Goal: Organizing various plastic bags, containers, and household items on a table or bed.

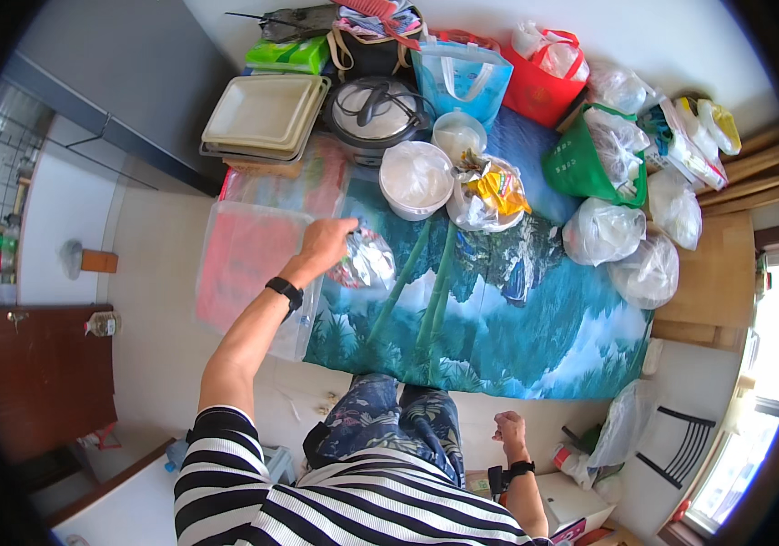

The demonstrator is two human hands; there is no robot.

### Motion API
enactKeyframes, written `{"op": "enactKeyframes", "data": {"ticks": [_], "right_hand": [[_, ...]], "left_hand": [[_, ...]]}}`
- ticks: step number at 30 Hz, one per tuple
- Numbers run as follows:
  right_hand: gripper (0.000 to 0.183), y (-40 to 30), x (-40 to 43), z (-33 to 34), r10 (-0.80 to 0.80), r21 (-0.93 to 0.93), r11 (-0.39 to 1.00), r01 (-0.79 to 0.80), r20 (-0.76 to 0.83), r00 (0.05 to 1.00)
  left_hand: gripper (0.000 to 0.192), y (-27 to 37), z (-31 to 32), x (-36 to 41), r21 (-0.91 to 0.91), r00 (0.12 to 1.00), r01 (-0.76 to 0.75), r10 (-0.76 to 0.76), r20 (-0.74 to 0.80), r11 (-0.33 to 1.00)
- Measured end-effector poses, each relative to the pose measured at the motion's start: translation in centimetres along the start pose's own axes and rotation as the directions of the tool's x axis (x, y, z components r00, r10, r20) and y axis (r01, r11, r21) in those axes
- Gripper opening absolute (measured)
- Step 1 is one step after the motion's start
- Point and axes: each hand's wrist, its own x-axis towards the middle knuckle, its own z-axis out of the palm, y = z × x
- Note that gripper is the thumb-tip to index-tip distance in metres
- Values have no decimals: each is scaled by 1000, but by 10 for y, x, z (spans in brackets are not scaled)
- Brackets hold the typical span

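Observation:
My left hand (330, 243) is over the left part of the table, its fingers closed on the top of a shiny silver plastic packet (370, 259). Beneath that wrist lies a translucent plastic sheet or lid (253, 273) with a pinkish look, at the table's left edge. My right hand (511, 431) hangs below the table's front edge, fingers curled, touching nothing that I can see. Two white buckets stand beyond the packet: one (416, 179) lined with a clear bag, the other (491, 217) holding a yellow packet (498, 191) and clear plastic.
A blue-green printed cloth (485, 321) covers the table. Along the back stand stacked trays (263, 112), an electric cooker (372, 116), a light blue bag (461, 75) and a red bag (539, 89). A green bag (566, 164) and filled plastic bags (604, 232) occupy the right side.

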Motion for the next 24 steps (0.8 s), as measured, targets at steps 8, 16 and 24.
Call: {"op": "enactKeyframes", "data": {"ticks": [8,16,24], "right_hand": [[13,39,-15,4,81,-60,994,-87,-100,992],[12,45,-3,12,65,-94,993,-76,-111,992],[15,11,17,5,-64,-5,998,64,-10,998]], "left_hand": [[14,-73,11,51,13,972,194,-190,-140,981],[6,-101,63,22,-265,920,390,-362,148,882],[7,-97,122,-182,49,786,369,-339,516,928]]}}
